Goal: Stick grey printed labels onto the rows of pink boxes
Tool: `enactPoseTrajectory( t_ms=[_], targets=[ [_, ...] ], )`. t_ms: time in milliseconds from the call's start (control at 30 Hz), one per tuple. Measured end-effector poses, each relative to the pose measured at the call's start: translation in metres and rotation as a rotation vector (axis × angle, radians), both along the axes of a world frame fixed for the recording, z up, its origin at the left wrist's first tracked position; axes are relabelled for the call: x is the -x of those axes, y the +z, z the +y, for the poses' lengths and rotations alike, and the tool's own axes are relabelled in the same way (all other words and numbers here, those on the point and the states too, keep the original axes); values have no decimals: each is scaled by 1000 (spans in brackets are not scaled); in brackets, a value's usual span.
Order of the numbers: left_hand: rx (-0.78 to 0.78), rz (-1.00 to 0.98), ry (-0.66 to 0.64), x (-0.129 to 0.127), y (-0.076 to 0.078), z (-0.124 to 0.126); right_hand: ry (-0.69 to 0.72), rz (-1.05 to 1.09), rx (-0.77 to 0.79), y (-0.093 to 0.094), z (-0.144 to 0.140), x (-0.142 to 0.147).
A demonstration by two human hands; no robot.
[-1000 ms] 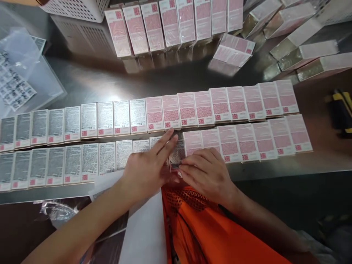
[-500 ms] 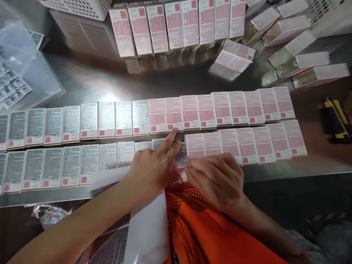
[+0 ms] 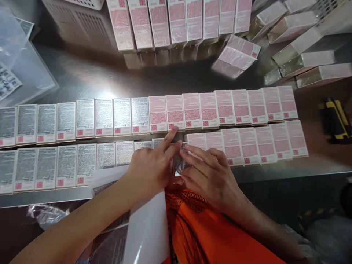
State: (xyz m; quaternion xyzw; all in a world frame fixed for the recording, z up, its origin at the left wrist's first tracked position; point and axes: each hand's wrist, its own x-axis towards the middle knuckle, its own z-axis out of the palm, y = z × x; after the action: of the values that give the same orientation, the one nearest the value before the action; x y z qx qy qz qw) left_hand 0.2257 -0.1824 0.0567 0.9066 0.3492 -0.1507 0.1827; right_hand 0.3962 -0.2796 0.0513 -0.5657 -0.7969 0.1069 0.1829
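Two rows of small cartons lie on the metal table. Those at left carry dense grey text, like the carton [image 3: 103, 115]; those at right have a pink printed face, like the carton [image 3: 241, 145]. Between the groups, in the near row, a labelled carton [image 3: 180, 161] shows a dark printed label on top. My left hand [image 3: 151, 165] grips this carton from its left, index finger stretched toward the far row. My right hand [image 3: 213, 172] lies over its right side, fingers apart and fingertips on the label. White sheets [image 3: 148, 227] hang below my left forearm.
Behind stand wrapped pink cartons [image 3: 177, 27] in a row, with one loose pack [image 3: 239, 53]. More cartons [image 3: 316, 57] lie scattered at right, near a black-and-yellow tool [image 3: 337, 119]. Plastic sleeves [image 3: 24, 69] lie at far left; a white basket [image 3: 90, 3] is behind.
My right hand has gone from a pinch at the label's near edge to spread fingers laid over it, farther up. My left hand stays in place. The view has shifted slightly.
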Motion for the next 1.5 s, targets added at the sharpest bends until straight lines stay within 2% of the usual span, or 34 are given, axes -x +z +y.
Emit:
enactPoseTrajectory(
  t_ms=[67, 167, 633, 1033, 1233, 1300, 1400, 1500],
  targets=[
    [-7, -18, -3, 1, -1, 0, 31, -10, 73, 1, 2, 0],
    [-34, -31, -17, 2, -2, -1, 31, 17, 94, 3, 3, 1],
    [-69, -22, -45, 1, -1, 1, -15, 133, 49, 3, -5, 7],
    [-148, -33, -92, 2, 2, 1, 16, 167, 41, -3, -15, 2],
    [-161, -15, -128, 2, 3, 1, 52, 235, 157, 0, -27, -4],
    [-152, -6, -123, 2, 3, 1, 29, 275, 151, 1, -28, -7],
    [-142, 7, -115, 3, 2, 2, -7, 223, 92, 1, -27, -11],
    [-136, -18, -117, 4, 1, 2, 39, 170, 99, -2, -28, -14]
  ],
)
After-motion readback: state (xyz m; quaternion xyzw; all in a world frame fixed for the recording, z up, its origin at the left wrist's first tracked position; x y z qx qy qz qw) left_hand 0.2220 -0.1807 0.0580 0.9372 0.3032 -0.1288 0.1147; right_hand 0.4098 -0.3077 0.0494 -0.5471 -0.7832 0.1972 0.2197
